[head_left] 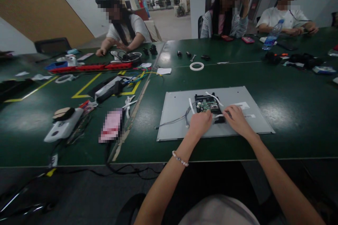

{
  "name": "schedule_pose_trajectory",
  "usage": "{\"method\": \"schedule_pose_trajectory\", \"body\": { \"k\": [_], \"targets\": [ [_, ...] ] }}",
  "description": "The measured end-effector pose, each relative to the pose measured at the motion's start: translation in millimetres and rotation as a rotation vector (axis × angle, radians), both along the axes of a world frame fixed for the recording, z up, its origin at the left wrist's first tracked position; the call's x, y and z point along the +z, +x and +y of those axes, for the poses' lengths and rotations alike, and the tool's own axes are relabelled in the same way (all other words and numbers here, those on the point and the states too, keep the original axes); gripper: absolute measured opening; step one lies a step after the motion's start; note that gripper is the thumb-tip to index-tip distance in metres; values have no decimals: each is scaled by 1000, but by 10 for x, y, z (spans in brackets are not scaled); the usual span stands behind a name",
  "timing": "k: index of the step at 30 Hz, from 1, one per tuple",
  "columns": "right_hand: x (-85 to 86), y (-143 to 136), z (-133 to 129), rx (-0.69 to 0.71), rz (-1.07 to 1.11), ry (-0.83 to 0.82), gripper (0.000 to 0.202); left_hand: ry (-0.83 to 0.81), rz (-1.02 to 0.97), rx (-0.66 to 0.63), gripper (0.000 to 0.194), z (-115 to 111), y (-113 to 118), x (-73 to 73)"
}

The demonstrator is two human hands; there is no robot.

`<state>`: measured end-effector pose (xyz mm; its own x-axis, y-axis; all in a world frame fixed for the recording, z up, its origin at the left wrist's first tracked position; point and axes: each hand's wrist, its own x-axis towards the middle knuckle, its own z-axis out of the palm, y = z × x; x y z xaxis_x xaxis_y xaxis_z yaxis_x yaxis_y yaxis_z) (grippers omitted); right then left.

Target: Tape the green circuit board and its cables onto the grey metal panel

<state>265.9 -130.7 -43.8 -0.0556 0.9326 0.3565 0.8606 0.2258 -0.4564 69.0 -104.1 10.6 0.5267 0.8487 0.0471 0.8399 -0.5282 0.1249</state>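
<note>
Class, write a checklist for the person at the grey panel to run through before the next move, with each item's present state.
1. Grey, flat rectangular panel lies flat on the dark green table: ok.
2. Green circuit board with black framing sits over the panel: ok.
3. Both hands are at the board's near side, left hand and right hand: ok.
4. Short white strip by the right fingertips is firmly gripped: cannot tell.
5. Thin grey cable is wholly within the panel's edges: not ok; its end reaches the left edge.
6. White ring-shaped roll is off the panel: ok, beyond its far edge.
</note>
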Motion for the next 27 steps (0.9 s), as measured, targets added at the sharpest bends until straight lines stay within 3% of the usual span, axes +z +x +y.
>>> {"method": "schedule_pose_trajectory", "body": {
  "k": [6,9,11,14,17,19,23,27],
  "targets": [
    [148,-70,-64,16,103,-83,25,33,-89,-8,30,-10,-15,-9],
    [225,-101,-106,-10,248,-85,24,81,-270,-7,25,-19,-21,16],
    [257,-102,-129,-3,352,-20,25,78,-421,-78,26,-17,-25,37],
    [272,-85,-152,-5,479,60,26,-68,-595,-261,26,-6,-32,69],
    [261,-72,-169,-42,562,72,25,-291,-659,-327,21,-3,-42,91],
    [256,-71,-180,-52,594,68,25,-363,-707,-302,20,-11,-46,96],
    [278,-71,-205,-42,539,73,23,-357,-805,-219,18,-35,-78,104],
    [306,-49,-223,-87,556,100,24,-250,-814,-72,17,75,-342,180]
  ]
}}
